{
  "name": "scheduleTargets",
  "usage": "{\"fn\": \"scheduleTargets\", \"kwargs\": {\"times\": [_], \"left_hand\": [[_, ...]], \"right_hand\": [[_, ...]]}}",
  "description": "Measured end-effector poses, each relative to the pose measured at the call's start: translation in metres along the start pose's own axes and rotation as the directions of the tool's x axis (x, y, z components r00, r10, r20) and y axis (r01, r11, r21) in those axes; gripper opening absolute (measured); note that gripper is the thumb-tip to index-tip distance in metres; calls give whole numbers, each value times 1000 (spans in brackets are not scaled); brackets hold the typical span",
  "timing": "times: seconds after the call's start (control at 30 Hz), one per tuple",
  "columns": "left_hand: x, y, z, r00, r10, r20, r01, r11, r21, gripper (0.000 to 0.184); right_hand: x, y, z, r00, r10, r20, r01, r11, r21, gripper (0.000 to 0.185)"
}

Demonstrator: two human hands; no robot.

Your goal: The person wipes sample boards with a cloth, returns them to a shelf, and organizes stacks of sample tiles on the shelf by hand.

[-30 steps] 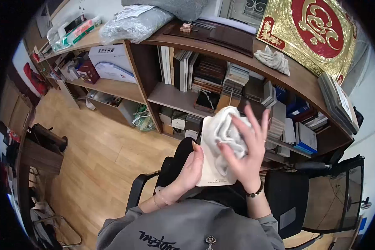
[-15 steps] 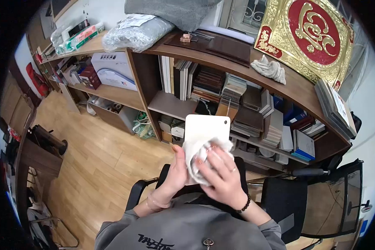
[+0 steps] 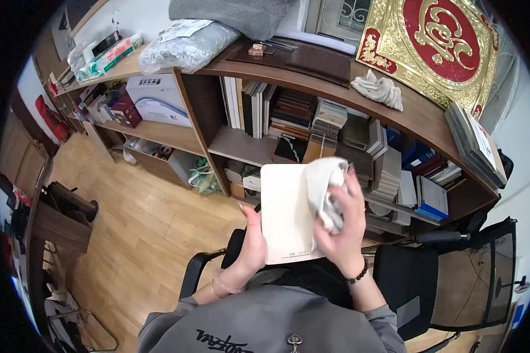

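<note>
A thin cream sample board with rounded corners is held up in front of me, small dark lettering along its bottom edge. My left hand grips its lower left edge, the thumb raised beside it and the other fingers hidden behind. My right hand is closed around a bunched white cloth, which lies against the board's right side and covers the upper right corner.
Beyond the board stands a long wooden shelf unit packed with sample boards and binders. On its top are a plastic-wrapped parcel, a crumpled cloth and a gold-and-red plaque. A black chair is to my right.
My right hand has slid the cloth from the board's middle to its right side and upward. The lower face with its lettering is now uncovered, while the dark corner spot is hidden.
</note>
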State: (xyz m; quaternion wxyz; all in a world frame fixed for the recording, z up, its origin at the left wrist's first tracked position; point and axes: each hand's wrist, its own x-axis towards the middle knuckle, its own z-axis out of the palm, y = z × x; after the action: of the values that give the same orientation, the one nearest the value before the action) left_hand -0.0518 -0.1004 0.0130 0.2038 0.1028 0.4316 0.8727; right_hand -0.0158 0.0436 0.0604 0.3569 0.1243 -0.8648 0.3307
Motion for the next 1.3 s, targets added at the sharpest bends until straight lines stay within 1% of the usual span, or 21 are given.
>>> {"fn": "scheduleTargets", "kwargs": {"times": [0.07, 0.13, 0.17, 0.2, 0.27, 0.3, 0.37, 0.4, 0.47, 0.5, 0.6, 0.63, 0.7, 0.73, 0.83, 0.93, 1.03, 1.07, 1.17, 1.2, 1.3], "left_hand": [[0, -4, 0, 998, -22, -65, 23, 1000, 15, 85], [6, -1, -10, 985, 64, 163, -3, 938, -346, 89], [7, 0, -13, 957, 139, 256, 11, 861, -509, 92], [7, 2, -13, 957, 140, 255, 8, 863, -505, 92], [8, 4, -6, 996, 41, 74, -20, 964, -266, 90], [6, 2, -2, 999, 7, -32, -11, 989, -147, 89], [1, -6, 3, 996, 34, -83, -43, 993, -110, 87], [1, -8, 6, 990, 75, -123, -84, 994, -71, 84], [2, -8, 9, 979, 121, -163, -129, 991, -35, 82], [1, -2, 6, 986, 139, -89, -147, 984, -96, 82], [1, 10, -1, 981, 187, 58, -172, 964, -202, 83], [3, 3, 1, 983, 182, -37, -186, 968, -167, 83], [4, -9, 6, 961, 167, -220, -192, 977, -96, 84], [3, -10, 4, 962, 164, -217, -189, 977, -101, 84], [-1, -4, -10, 985, 156, 73, -129, 949, -287, 86], [0, 0, 2, 979, 194, 66, -187, 977, -100, 87], [-5, -1, 6, 978, 198, 72, -203, 977, 63, 87], [-6, -3, 9, 977, 200, 79, -209, 970, 128, 88], [-3, -1, 5, 974, 211, 87, -222, 965, 141, 87], [-1, 2, 1, 972, 217, 86, -225, 970, 95, 87], [-1, 1, 1, 977, 199, 79, -207, 972, 108, 85]], "right_hand": [[7, -12, 4, 989, -134, 63, 142, 979, -145, 39], [2, -13, 4, 974, -197, 113, 217, 953, -211, 38], [-8, -13, 6, 961, -230, 151, 251, 958, -141, 37], [-16, -13, 9, 946, -269, 179, 285, 956, -69, 36], [-14, -10, 12, 929, -310, 203, 316, 949, 6, 35], [-5, -6, 9, 972, -192, 132, 193, 981, 8, 36], [6, -2, 3, 997, 71, -14, -70, 997, 35, 37], [3, -8, 4, 997, 71, -14, -70, 997, 32, 37], [-11, -30, 15, 976, -186, 115, 189, 982, -17, 39], [-14, -35, 18, 934, -307, 181, 316, 949, -24, 40], [-1, -5, 2, 981, -178, 79, 179, 984, -13, 41], [1, 1, -2, 993, -110, 36, 110, 994, -7, 41], [-1, -8, 6, 989, -145, 28, 146, 988, -47, 41], [-1, -13, 11, 983, -183, 21, 184, 979, -90, 42], [-13, -11, 9, 962, -268, 59, 273, 955, -114, 41], [-18, -4, 9, 928, -351, 124, 359, 932, -54, 41], [8, 1, 1, 993, -20, -118, 16, 999, -34, 40], [4, -3, 0, 993, -21, -117, 16, 999, -42, 40], [-19, -27, 10, 923, -336, 185, 345, 938, -17, 39], [-17, -22, 8, 923, -340, 180, 349, 937, -16, 39], [-5, 5, -8, 994, -99, -46, 96, 994, -55, 39]]}}
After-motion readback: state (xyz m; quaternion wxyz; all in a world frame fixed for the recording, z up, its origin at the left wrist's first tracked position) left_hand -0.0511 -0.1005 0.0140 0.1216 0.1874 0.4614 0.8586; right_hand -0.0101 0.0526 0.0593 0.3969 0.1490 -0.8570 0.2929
